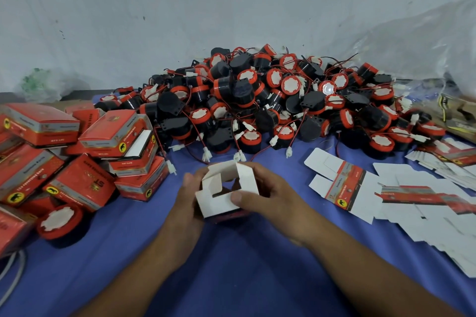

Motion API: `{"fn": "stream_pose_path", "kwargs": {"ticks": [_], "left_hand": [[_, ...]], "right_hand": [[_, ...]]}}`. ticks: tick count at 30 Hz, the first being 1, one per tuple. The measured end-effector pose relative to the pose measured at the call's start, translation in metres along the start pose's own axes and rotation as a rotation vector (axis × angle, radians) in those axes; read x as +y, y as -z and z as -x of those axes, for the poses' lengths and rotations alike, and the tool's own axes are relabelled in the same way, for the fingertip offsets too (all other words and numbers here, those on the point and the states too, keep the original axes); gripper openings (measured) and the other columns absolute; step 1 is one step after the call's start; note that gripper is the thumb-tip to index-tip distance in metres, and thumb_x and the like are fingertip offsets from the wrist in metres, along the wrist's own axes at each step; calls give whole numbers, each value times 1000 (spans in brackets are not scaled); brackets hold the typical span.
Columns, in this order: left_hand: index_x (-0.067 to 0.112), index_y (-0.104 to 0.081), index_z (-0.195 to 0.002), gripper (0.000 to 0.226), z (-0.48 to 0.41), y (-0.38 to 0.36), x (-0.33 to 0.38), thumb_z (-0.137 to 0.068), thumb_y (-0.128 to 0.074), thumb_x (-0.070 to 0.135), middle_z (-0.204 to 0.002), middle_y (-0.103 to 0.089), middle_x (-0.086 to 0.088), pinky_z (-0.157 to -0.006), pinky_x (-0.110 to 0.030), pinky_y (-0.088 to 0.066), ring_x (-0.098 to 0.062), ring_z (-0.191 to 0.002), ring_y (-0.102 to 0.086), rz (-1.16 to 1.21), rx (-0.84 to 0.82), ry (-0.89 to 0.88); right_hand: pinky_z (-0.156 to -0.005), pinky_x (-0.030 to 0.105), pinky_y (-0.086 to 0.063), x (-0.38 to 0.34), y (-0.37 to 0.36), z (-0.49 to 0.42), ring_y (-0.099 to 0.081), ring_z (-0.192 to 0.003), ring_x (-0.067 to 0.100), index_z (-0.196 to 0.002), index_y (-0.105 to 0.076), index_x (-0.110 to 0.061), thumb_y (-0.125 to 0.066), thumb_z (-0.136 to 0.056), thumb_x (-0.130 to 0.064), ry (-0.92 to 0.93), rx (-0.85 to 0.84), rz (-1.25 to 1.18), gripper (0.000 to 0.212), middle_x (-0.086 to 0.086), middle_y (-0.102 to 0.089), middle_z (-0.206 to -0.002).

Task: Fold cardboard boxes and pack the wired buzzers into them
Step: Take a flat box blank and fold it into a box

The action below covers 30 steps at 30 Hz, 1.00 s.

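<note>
Your forearms meet low over the blue cloth [231, 270]. Left hand [189, 198] curls round the left wall of a half-erected cardboard box [221, 203]. Right hand [268, 195] grips its right wall, thumb pressed on the front flap. The box has a matt white interior, its top is open and its flaps stand up.

Beyond the grip: a heap of wired buzzers [270, 100] with round black bodies, red rims and white plugs.

Left of the grip: glossy red-and-grey packed boxes [79, 177] with a yellow round emblem. One reads "ST"; the other print is blurred.

Right of the grip: flat box blanks [342, 188], mostly white side up.
</note>
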State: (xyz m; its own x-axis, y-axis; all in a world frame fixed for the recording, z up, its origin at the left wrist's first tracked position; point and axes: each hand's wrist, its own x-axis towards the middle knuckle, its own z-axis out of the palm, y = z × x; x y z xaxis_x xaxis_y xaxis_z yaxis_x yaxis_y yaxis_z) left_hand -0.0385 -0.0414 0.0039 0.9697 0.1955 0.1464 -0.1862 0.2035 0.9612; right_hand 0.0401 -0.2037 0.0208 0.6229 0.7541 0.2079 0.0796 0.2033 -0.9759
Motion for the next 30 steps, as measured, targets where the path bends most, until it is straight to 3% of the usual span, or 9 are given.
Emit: {"fn": "stream_pose_path", "kwargs": {"ticks": [2,4,8,12,16,21,26,29,30], "left_hand": [[40,-66,-120,66,-1,0,-3,-69,-58,83,-115,-72,-1,-82,-28,-56,-19,-104,-67,-87,-11,-47],[46,-61,-120,46,0,-1,-4,-80,-55,68,-117,-69,6,-81,-24,-54,-15,-106,-66,-243,-8,-107],[54,-59,-117,38,1,3,-6,-81,-53,65,-119,-67,12,-82,-22,-53,-9,-107,-64,-278,6,-106],[45,-56,-124,40,4,4,-4,-88,-50,58,-121,-65,7,-85,-26,-53,-14,-109,-64,-327,-65,-131],[33,-51,-134,48,5,3,-3,-92,-44,56,-128,-57,18,-90,-14,-46,-9,-120,-56,-435,-122,-170],[37,-44,-132,71,9,7,-6,-79,-43,85,-124,-58,18,-91,-20,-48,-9,-116,-58,-458,-99,-161],[28,-53,-113,96,-9,4,-11,-55,-36,103,-111,-64,-1,-90,-32,-47,-16,-101,-64,-459,85,-122],[48,-52,-122,56,2,4,-7,-83,-33,83,-125,-60,16,-89,-12,-43,-4,-114,-59,-578,-14,-137],[46,-55,-121,47,5,6,-6,-89,-35,73,-122,-60,21,-85,-9,-42,-1,-111,-58,-580,-6,-131]], "right_hand": [[-78,19,-52,0,0,0,-65,-91,3,-125,-61,-17,-64,-91,-13,-12,0,-19,35,-17,-69,-92],[-82,22,-52,-1,-1,0,-65,-96,5,-130,-58,-15,-63,-92,-18,-14,-19,-48,38,-15,-70,-98],[-95,36,-53,-2,1,0,-62,-118,28,-141,-52,-12,-48,-99,-33,-125,-58,-241,48,12,-65,-129],[-88,36,-56,-3,4,-2,-67,-105,23,-133,-61,-11,-49,-95,-30,-184,-46,-356,45,8,-70,-116],[-86,32,-56,-7,7,-2,-68,-100,17,-122,-71,-15,-47,-97,-30,-170,-102,-390,37,1,-72,-110],[-75,32,-53,1,7,-5,-67,-86,18,-103,-78,-24,-66,-83,-23,-184,60,-259,23,5,-74,-100],[-62,20,-48,3,4,-2,-63,-72,5,-101,-74,-28,-65,-81,-11,-104,79,-70,28,-9,-74,-87],[-58,15,-49,5,1,-2,-66,-68,2,-100,-72,-23,-61,-83,-10,-93,115,-82,24,-10,-74,-81],[-60,18,-48,7,1,-3,-66,-71,6,-99,-73,-23,-61,-84,-14,-99,125,-93,21,-7,-73,-83]]}}
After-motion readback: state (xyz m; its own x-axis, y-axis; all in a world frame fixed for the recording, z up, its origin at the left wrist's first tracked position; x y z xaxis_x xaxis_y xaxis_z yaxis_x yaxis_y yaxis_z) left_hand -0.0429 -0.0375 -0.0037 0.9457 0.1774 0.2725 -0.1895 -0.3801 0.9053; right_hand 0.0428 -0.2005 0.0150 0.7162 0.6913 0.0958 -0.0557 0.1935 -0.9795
